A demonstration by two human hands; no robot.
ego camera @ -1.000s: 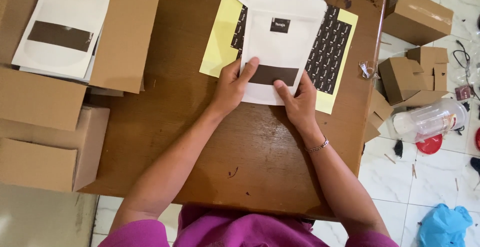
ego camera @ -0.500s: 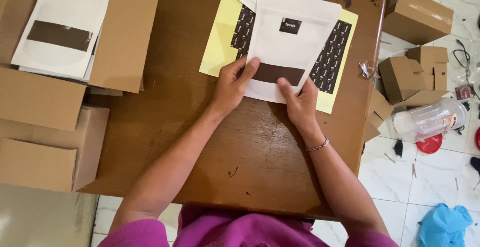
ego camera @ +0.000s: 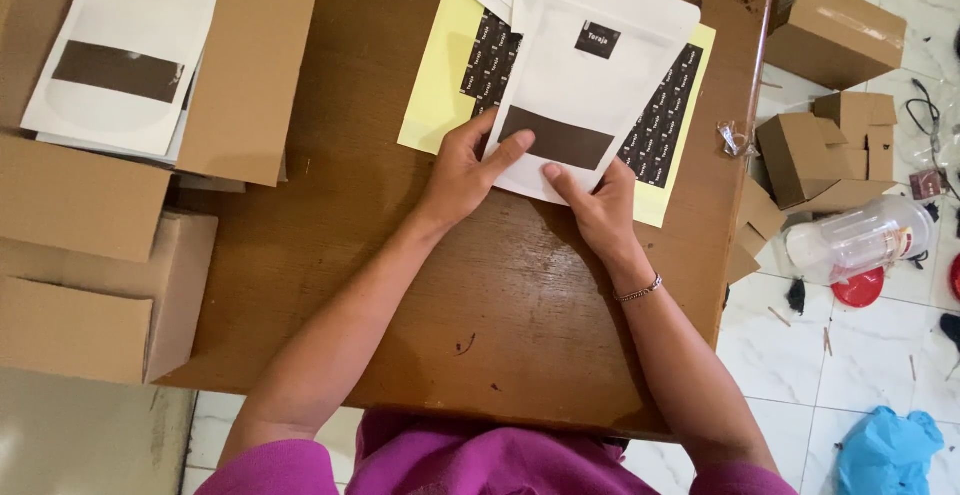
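Hands meet at the near edge of a white pouch (ego camera: 590, 85) on the wooden table (ego camera: 400, 285). The left hand (ego camera: 462, 177) lays its thumb flat on the pouch's brown band, the other fingers curled under its edge. The right hand (ego camera: 600, 210) pinches the bottom edge. The pouch lies tilted over a yellow sticker sheet (ego camera: 440, 75). Farther left, a cardboard box (ego camera: 250, 65) holds more pouches (ego camera: 120, 50).

1 head-worn view, straight down, near the table (ego camera: 330, 255).
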